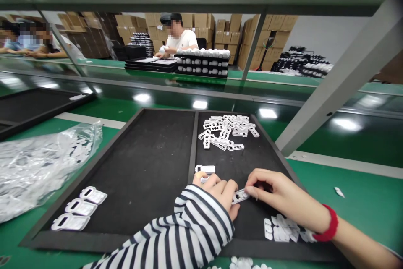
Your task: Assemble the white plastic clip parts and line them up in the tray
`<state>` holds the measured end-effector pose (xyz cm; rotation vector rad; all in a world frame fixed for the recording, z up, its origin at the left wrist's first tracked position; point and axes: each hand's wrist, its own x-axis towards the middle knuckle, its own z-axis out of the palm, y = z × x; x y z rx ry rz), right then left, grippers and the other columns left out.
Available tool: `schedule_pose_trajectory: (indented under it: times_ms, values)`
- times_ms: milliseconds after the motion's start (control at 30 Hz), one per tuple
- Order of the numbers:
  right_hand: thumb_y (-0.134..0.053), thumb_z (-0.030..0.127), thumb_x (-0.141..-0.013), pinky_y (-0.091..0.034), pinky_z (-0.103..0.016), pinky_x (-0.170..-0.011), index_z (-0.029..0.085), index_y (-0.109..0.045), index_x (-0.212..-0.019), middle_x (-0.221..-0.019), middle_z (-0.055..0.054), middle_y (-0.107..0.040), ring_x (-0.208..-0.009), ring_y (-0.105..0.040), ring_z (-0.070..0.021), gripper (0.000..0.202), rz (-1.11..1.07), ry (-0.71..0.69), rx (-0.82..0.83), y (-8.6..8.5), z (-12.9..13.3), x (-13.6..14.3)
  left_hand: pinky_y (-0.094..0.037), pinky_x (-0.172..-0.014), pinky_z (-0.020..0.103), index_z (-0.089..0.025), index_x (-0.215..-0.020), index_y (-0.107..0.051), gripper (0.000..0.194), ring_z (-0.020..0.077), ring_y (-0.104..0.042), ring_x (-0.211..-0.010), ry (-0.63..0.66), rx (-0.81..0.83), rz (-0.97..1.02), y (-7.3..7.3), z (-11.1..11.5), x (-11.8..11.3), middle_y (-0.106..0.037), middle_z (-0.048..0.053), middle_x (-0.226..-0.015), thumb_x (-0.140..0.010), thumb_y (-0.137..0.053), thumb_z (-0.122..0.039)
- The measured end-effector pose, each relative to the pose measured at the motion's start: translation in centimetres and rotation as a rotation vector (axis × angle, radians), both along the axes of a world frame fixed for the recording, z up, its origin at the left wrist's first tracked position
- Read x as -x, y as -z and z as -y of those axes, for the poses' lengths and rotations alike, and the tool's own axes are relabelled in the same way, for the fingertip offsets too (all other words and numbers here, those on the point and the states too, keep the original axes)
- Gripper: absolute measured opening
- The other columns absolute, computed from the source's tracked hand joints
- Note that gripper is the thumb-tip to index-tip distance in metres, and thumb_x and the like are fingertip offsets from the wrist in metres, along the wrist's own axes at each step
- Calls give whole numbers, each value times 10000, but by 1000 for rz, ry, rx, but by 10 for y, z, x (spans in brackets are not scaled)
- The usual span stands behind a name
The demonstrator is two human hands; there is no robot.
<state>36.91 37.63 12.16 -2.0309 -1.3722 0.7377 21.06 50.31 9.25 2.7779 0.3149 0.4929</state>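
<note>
Black two-compartment tray (151, 164), one. White slotted plastic strip (240, 196), one: over the tray's right compartment, left end grasped by the left hand (220, 190), right end pinched by the right hand (273, 185). Loose slotted strips (226, 131), heaped: tray's far right corner. Small white tabs (281, 230), clustered: tray's near right corner. White windowed plates (84, 207), three: tray's near left corner.

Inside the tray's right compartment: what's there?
A far heap of white frames, more by the divider, and small white pieces at the near right. The left hand holds another frame, the right hand at its end. Whatever lies beneath the hands is hidden.
</note>
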Motion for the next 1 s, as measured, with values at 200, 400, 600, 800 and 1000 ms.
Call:
schedule_pose_trajectory:
  times_ms: [200, 400, 600, 800, 1000]
  values:
    - [-533, 240, -905, -408, -307, -718, 216, -498, -805, -861, 7, -540, -783, -511, -160, 109, 117, 44, -47, 17, -4, 13, -296, -841, 396, -226, -878, -560, 176, 169, -567, -769, 23, -38, 77, 9, -3, -1, -662, -67, -768, -757, -687, -245]
    - [-515, 192, -932, -437, -296, -745, 214, -514, -848, -885, 0, -555, -828, -540, -155, 86, 158, -21, -98, 16, -3, 14, -295, -837, 401, -218, -815, -607, 61, 146, -525, -695, 109, -228, 360, 23, -4, -5, -680, -55, -760, -856, -563, -216]
    - [-433, 187, -980, -450, -345, -777, 244, -621, -1055, -1049, -26, -654, -871, -605, -183, 210, 509, -307, -224, 13, 10, 7, -309, -825, 387, -215, -775, -621, 129, 144, -505, -678, 141, -243, 481, 29, -7, -9, -682, -45, -752, -850, -534, -156]
    - [-427, 163, -967, -440, -336, -689, 239, -650, -1067, -1023, -28, -685, -800, -626, -179, 255, 680, -329, -303, 15, 13, 8, -304, -890, 394, -214, -843, -623, 127, 148, -533, -727, 147, -237, 366, 28, -6, -5, -698, -34, -801, -892, -516, -168]
    - [-459, 149, -953, -448, -332, -693, 228, -663, -1041, -1000, -34, -695, -795, -637, -172, 236, 724, -324, -321, 17, 9, 10, -307, -925, 444, -204, -800, -624, 155, 151, -520, -672, 87, -334, 420, 38, -3, -8, -669, -18, -736, -870, -510, -127]
